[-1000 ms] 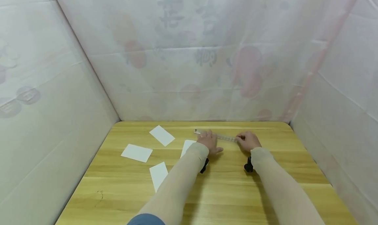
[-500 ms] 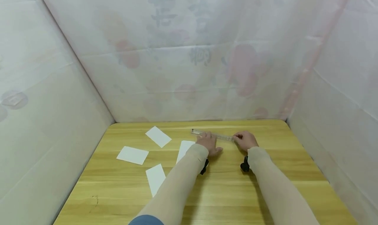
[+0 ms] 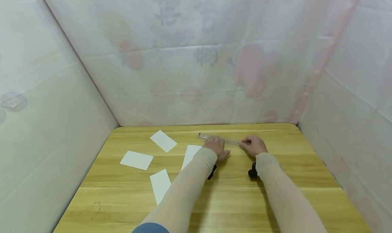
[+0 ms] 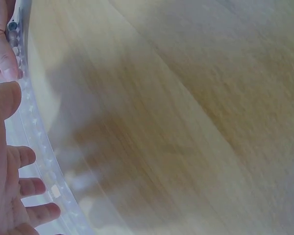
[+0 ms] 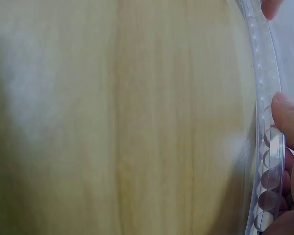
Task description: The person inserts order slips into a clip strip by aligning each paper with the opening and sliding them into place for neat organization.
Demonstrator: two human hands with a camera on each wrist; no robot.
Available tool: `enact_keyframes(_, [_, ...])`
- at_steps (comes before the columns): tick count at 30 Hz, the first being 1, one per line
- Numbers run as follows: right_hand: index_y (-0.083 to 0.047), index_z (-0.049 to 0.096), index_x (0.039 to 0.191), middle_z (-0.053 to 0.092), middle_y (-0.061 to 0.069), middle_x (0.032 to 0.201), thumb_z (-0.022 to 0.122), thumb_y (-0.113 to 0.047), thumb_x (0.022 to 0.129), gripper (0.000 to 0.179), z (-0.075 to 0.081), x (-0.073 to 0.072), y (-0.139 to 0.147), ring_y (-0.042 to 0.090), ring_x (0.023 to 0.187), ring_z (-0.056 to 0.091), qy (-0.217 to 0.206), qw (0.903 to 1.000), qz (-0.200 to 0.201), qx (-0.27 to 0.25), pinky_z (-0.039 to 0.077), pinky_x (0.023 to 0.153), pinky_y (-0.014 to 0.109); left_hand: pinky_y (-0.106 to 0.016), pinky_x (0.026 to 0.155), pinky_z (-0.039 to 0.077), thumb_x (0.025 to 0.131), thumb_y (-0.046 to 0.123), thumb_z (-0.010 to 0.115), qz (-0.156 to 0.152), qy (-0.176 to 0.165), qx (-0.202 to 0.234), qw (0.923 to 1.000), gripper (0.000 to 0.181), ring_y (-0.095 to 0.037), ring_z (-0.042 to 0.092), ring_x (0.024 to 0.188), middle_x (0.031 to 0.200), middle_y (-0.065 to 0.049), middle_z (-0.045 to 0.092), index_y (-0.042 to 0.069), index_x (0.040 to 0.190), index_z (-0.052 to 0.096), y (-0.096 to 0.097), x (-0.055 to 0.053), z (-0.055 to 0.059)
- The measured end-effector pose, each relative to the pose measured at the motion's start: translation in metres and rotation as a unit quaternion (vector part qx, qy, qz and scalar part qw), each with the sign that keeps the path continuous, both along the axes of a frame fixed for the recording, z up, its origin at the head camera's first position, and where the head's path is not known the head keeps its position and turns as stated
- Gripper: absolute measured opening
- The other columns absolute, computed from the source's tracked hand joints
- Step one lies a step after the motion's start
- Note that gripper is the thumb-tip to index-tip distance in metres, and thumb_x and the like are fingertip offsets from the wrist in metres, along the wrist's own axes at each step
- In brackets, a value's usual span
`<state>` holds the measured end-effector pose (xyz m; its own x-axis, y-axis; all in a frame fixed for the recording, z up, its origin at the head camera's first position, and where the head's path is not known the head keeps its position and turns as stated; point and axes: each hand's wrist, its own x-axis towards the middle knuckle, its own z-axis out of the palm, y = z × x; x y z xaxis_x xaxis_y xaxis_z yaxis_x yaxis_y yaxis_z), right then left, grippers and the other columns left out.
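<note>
A long clear plastic strip (image 3: 230, 142) lies near the table's back edge. In the right wrist view a row of round glassy pieces (image 5: 269, 179) shows along the strip's end. My left hand (image 3: 215, 148) rests across the strip's left part, its fingers spread and fairly straight; the left wrist view shows those fingers (image 4: 32, 187) reaching over it. With thumb and fingers my right hand (image 3: 255, 146) pinches the strip's right end. Just left of my left forearm a white card (image 3: 190, 154) is partly covered by the sleeve.
Further white cards lie on the left of the wooden table (image 3: 275, 205): one at the back (image 3: 163, 140), another card (image 3: 136, 160) farther left, and a third card (image 3: 160, 185) beside my left sleeve. Pale fabric walls (image 3: 196, 100) stand around the table's back and sides.
The head view has shifted slightly, so everything appears a little farther left. Both hands keep about the same place on the strip.
</note>
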<state>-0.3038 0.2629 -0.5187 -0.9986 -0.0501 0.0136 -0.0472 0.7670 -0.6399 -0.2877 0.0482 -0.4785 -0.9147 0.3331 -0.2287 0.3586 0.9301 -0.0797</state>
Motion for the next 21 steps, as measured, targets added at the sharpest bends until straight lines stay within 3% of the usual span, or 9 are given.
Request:
enact_keyframes(6, [-0.008,0.070,0.102,0.063,0.012,0.104,0.066,-0.033,0.092,0.028,-0.002,0.005,0.006,0.029,0.095,0.058,0.009,0.9999,-0.006,0.005,0.047,0.083,0.048,-0.047,0.112,0.023,0.095,0.067,0.027,-0.012,0.004,-0.018,0.9997,0.071,-0.025,0.024,0.142,0.156,0.001,0.026,0.026,0.153,0.027,0.006,0.004,0.001])
enact_keyframes(11, [-0.009,0.070,0.102,0.063,0.012,0.104,0.066,-0.035,0.092,0.028,-0.003,0.010,0.012,0.029,0.094,0.058,0.006,0.9998,-0.009,0.015,0.048,0.081,0.048,-0.048,0.112,0.023,0.093,0.069,0.028,-0.016,0.002,-0.020,0.9997,0.073,-0.025,0.022,0.143,0.156,0.003,0.026,0.029,0.153,0.025,0.013,0.002,-0.006])
enact_keyframes(21, [-0.009,0.071,0.100,0.062,0.012,0.102,0.066,-0.036,0.091,0.028,-0.001,0.012,0.023,0.028,0.091,0.058,0.000,0.9999,-0.016,0.003,0.048,0.079,0.046,-0.048,0.112,0.023,0.092,0.071,0.030,-0.017,0.019,-0.018,0.9995,0.074,-0.025,0.024,0.142,0.154,0.004,0.029,0.029,0.152,0.027,0.022,0.007,-0.002])
